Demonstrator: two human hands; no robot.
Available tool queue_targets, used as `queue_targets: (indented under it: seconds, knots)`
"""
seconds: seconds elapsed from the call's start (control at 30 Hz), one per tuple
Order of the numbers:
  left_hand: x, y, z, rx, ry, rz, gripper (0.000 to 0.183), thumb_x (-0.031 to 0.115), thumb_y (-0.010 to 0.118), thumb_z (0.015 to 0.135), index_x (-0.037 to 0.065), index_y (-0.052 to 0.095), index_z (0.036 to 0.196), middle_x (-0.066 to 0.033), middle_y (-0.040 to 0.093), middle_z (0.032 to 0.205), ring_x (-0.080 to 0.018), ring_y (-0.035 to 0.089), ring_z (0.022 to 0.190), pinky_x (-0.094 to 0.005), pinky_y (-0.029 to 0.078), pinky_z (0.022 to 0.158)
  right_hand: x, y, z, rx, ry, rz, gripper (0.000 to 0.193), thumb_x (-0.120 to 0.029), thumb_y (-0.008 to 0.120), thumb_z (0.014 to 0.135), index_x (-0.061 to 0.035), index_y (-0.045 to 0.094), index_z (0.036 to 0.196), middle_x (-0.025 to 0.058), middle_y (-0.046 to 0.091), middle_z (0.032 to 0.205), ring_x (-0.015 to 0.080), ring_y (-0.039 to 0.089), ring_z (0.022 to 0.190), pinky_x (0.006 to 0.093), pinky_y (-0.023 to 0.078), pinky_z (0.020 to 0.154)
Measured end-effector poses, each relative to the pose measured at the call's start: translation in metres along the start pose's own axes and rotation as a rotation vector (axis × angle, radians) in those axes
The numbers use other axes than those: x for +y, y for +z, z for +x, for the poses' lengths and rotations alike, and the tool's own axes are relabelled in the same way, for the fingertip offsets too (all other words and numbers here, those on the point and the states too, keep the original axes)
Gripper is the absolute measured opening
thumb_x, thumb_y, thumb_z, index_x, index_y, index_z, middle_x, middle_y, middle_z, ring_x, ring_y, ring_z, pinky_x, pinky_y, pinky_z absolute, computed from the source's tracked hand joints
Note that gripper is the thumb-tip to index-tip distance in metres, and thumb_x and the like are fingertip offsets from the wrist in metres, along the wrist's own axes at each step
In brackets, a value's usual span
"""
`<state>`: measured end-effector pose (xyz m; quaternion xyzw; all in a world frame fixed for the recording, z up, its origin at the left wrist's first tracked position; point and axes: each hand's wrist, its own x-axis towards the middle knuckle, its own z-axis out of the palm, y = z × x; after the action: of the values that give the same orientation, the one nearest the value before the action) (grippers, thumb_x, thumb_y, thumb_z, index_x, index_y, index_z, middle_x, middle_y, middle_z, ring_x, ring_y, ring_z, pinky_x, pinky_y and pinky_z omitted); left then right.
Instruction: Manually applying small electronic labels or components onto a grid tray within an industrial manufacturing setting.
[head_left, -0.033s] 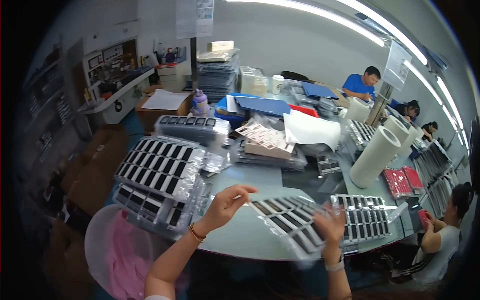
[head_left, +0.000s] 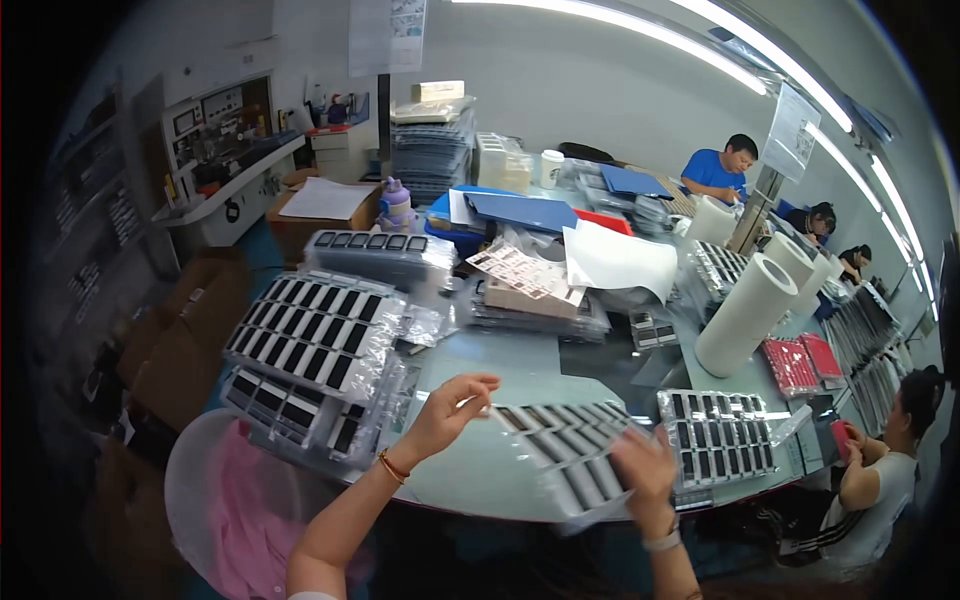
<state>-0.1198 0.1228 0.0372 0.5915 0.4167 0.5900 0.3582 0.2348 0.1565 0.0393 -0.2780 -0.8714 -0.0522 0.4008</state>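
Observation:
A clear plastic tray of dark rectangular pieces with pale borders (head_left: 565, 455) is held tilted above the near edge of the table, blurred by motion. My left hand (head_left: 447, 418) is closed, its thumb and fingers pinching the tray's far left corner. At the tray's right edge is my right hand (head_left: 645, 468), smeared, with its fingers over that edge; it seems to grip there. Right beside it on the table lies a similar filled tray (head_left: 715, 437). To my left, more filled trays (head_left: 310, 335) are stacked, wrapped in shiny clear plastic.
Behind the trays are a pile with a printed sheet (head_left: 525, 270), a white sheet (head_left: 620, 262), and white rolls (head_left: 745, 318) standing upright. Red packs (head_left: 790, 366) lie at the right. A translucent bin with pink cloth (head_left: 245, 515) stands at the lower left. A person (head_left: 880, 475) sits close on the right.
The tray has tilted differently between my hands. My right hand has moved slightly left and down, and the left has shifted slightly left. The view has shifted slightly.

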Motion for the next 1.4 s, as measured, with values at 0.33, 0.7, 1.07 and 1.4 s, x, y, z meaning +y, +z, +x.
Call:
queue_targets:
  seconds: [0.33,0.7,1.07,1.4]
  knots:
    - [-0.087,-0.027,0.014,0.019,-0.593,-0.130,0.023,0.013,0.069,0.096,-0.001,0.067,0.114,-0.0045,0.072,0.091,-0.0139,0.072,0.078,-0.0273,0.061,0.066,-0.081,0.045,0.000,-0.594,0.110,0.288,0.043,-0.025,0.077,0.089,-0.0052,0.066,0.127,0.0123,0.065,0.134,0.0320,0.059,0.122,0.0434,0.047,0.102]
    - [-0.094,-0.036,0.010,0.003,-0.717,-0.268,0.025,0.009,0.067,0.094,-0.003,0.062,0.116,-0.0045,0.068,0.087,-0.0121,0.069,0.076,-0.0302,0.063,0.069,-0.039,0.191,0.112,-0.430,0.029,0.473,0.027,-0.004,0.070,0.088,-0.0025,0.065,0.114,0.0140,0.066,0.113,0.0361,0.061,0.108,0.0420,0.051,0.093]
    - [-0.099,-0.021,0.053,0.181,-0.316,0.707,0.021,0.004,0.062,0.087,0.005,0.067,0.107,-0.0132,0.075,0.099,-0.0350,0.071,0.092,-0.0437,0.057,0.082,-0.014,0.238,0.120,-0.347,-0.097,0.365,0.012,-0.005,0.066,0.088,-0.0035,0.061,0.099,0.0137,0.062,0.100,0.0362,0.059,0.097,0.0436,0.050,0.086]
    - [-0.080,-0.026,0.002,0.024,-0.065,0.912,0.044,0.009,0.051,0.098,0.010,0.053,0.142,-0.0119,0.071,0.127,-0.0308,0.057,0.132,-0.0560,0.034,0.117,-0.012,0.239,0.108,-0.296,-0.103,0.321,0.009,-0.005,0.064,0.088,-0.0012,0.060,0.094,0.0143,0.061,0.101,0.0351,0.058,0.096,0.0421,0.049,0.086]
